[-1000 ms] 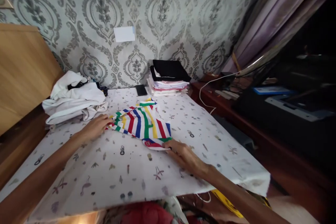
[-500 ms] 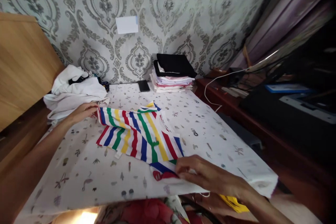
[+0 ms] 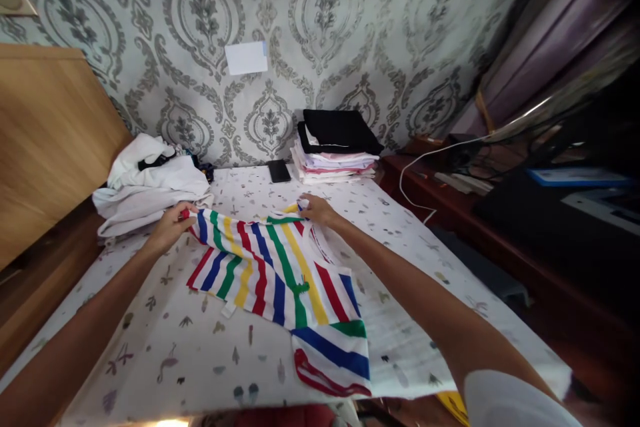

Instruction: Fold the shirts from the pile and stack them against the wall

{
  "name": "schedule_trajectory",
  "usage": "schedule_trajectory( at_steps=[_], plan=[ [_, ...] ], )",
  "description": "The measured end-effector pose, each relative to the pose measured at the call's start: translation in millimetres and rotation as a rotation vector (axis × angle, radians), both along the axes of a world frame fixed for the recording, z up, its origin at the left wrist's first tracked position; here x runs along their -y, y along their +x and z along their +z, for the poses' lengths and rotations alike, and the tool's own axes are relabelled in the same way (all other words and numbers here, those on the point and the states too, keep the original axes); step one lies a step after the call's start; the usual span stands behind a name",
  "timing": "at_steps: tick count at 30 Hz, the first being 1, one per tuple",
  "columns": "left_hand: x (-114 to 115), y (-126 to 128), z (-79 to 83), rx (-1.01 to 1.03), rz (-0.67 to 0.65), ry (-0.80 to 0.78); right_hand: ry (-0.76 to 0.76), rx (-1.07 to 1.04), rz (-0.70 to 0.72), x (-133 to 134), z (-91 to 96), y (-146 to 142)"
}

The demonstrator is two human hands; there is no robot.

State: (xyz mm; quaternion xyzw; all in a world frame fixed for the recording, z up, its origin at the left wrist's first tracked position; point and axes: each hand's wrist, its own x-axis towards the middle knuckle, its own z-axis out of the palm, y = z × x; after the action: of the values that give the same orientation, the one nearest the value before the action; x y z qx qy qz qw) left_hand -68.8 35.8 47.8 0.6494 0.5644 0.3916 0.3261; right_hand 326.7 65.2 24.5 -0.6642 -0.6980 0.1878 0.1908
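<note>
A striped T-shirt [image 3: 280, 267] in red, blue, green, yellow and white lies sideways on the patterned white sheet [image 3: 175, 360]. Its neckline points right, and one sleeve [image 3: 333, 357] with a red cuff lies flat near the front edge. My left hand [image 3: 175, 223] pinches the shirt's far hem corner at the left. At the far shoulder, my right hand [image 3: 316, 208] has its fingers closed on the fabric near the other sleeve, which is partly folded and hidden. A small green motif [image 3: 301, 287] shows on the chest, and a white label [image 3: 229, 309] sticks out along the near side.
A heap of crumpled white clothes [image 3: 155, 187] sits at the back left beside a wooden cabinet [image 3: 55, 140]. Toward the wall are a black phone [image 3: 279, 171] and a stack of folded clothes [image 3: 337, 153]. A white cable [image 3: 403, 180] hangs over the dark furniture at right.
My right hand has left the near sleeve and moved up to the far shoulder. The near sleeve now lies spread out. My left hand still grips the hem corner.
</note>
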Motion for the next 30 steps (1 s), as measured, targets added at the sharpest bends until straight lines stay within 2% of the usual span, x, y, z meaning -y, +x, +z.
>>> schedule_trajectory(
  at_steps=[3,5,8,10,14,17,19,21,24,26,28,30],
  plan=[
    [0.1,2.6,3.9,0.09,0.024,0.001,0.027,-0.027,0.013,0.4,-4.9,5.9],
    [-7.2,4.4,7.4,0.1,0.069,0.049,0.08,-0.052,-0.032,0.6,-4.6,13.8],
    [-31.3,9.4,11.6,0.077,0.132,0.165,0.182,-0.099,-0.162,-9.8,3.0,25.7],
    [-52.5,16.0,10.6,0.055,0.147,0.178,0.228,-0.126,-0.253,-22.9,9.5,30.6],
    [-86.4,34.1,-6.1,0.012,0.195,-0.02,0.221,-0.148,-0.369,-42.8,10.4,31.2],
    [-89.9,41.7,-23.1,-0.021,0.211,-0.073,0.18,-0.154,-0.372,-35.0,-2.1,30.7],
    [-80.4,40.6,-30.4,-0.075,0.202,-0.046,0.183,-0.159,-0.339,-16.0,-12.2,34.3],
    [-62.8,35.4,-33.6,-0.199,0.174,-0.006,0.204,-0.131,-0.291,13.7,-20.7,41.1],
    [-25.5,25.0,-34.1,-0.395,0.105,-0.009,0.209,0.013,-0.226,76.3,-30.0,50.9],
    [2.6,20.0,-33.8,-0.432,0.055,-0.056,0.202,0.117,-0.213,124.5,-34.5,51.8],
    [29.1,19.1,-33.6,-0.46,0.018,-0.104,0.22,0.171,-0.226,169.6,-37.6,46.3],
    [50.7,22.8,-33.1,-0.53,0.015,-0.14,0.263,0.188,-0.232,203.9,-39.0,36.5]
  ],
)
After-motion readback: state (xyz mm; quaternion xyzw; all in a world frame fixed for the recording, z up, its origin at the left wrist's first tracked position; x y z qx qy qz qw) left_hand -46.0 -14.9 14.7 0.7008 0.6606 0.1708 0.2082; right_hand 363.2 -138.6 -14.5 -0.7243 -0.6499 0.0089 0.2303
